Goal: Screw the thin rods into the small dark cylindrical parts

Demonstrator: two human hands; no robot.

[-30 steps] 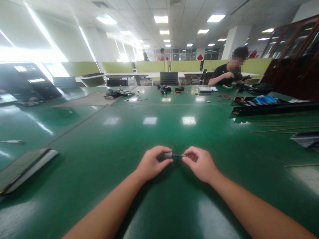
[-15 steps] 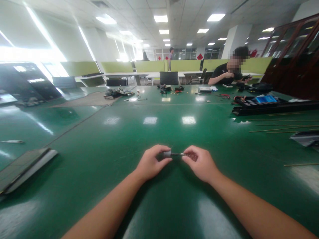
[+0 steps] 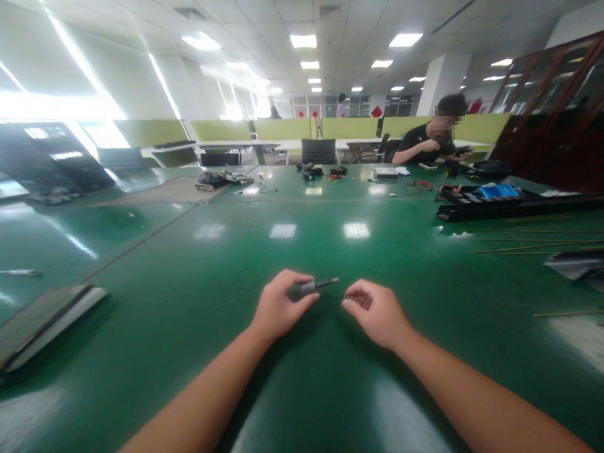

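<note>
Between the thumb and fingers of my left hand [image 3: 279, 303] is a small grey cylinder with a thin dark shaft [image 3: 309, 287]. The shaft points right and slightly up, its tip free in the gap between my hands. My right hand [image 3: 377, 311] is curled closed a little to the right, thumb and fingertips together. Something brownish and rough-looking [image 3: 361, 298] shows inside its curl, too blurred to name. Both hands are over the green table top [image 3: 302, 390].
A flat panel-like object [image 3: 47, 321] lies at left. At right are a long black tray with a blue item [image 3: 503, 195], thin brass-coloured rods [image 3: 533, 242] and a dark part [image 3: 576, 265]. Small electronic parts [image 3: 311, 171] lie at the far edge. A person [image 3: 425, 141] sits beyond.
The shaft's free end has come away from my right hand's fingertips. My left hand has shifted slightly left, and the cylinder has tilted so the shaft points upward.
</note>
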